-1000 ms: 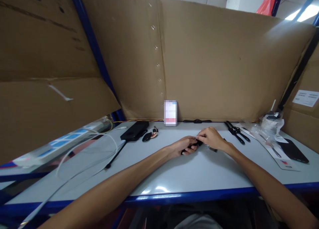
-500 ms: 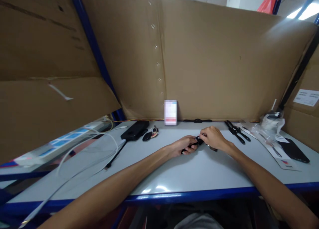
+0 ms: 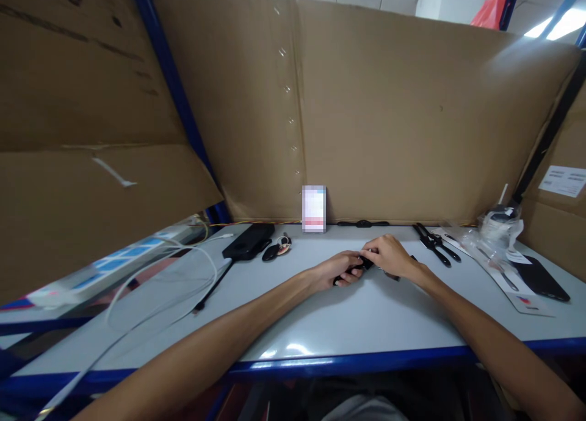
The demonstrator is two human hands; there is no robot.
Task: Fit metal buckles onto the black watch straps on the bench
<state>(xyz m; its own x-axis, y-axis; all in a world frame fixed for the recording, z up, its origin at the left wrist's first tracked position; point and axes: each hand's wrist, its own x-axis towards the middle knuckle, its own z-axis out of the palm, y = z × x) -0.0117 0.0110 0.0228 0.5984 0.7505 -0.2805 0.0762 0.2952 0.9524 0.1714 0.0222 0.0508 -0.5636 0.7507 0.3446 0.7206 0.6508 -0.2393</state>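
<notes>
Both hands meet at the middle of the grey table (image 3: 357, 323). My left hand (image 3: 336, 269) is curled round a small black object (image 3: 352, 271) that rests low on the tabletop. My right hand (image 3: 388, 256) pinches the right end of that same object with thumb and fingertips. Most of the object is hidden under the fingers, so I cannot make out what it is. A dark piece (image 3: 394, 276) pokes out from under my right hand.
Black pliers (image 3: 433, 244) lie to the right, then a plastic bag with parts (image 3: 497, 232) and a black phone (image 3: 542, 279). Left of the hands are a key fob (image 3: 274, 248), a black power bank (image 3: 248, 241), white cables (image 3: 183, 287) and a power strip (image 3: 105, 268). Cardboard walls stand behind.
My right hand shifted slightly on the black object, fingers moving back over its end. The left hand stayed put.
</notes>
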